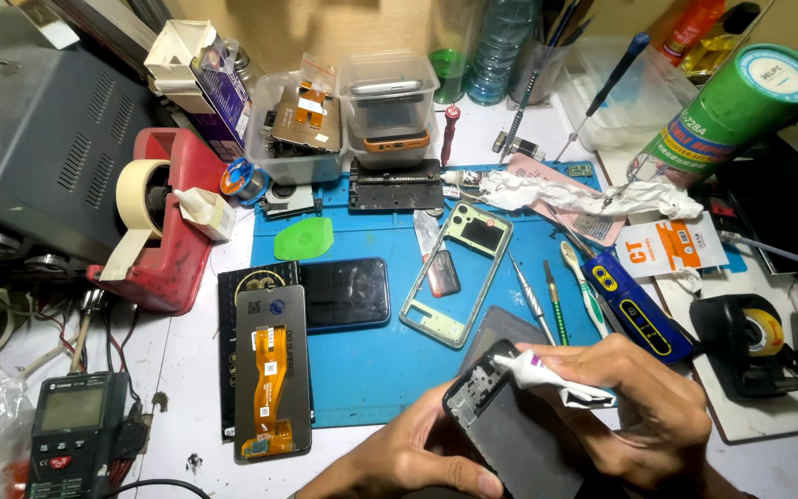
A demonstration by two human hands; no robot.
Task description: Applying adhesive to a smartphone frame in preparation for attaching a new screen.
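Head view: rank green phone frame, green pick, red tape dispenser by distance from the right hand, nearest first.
From the right hand, which holds a white tube over a dark phone:
1. Green phone frame, mat centre, up and left of it.
2. Green pick, mat's upper left corner.
3. Red tape dispenser, off the mat, far left.

I'm looking down at a phone repair workbench: blue work mat (371,370), a phone frame (455,273) mid-frame, multimeter (76,434) lower left, screwdrivers (533,300).
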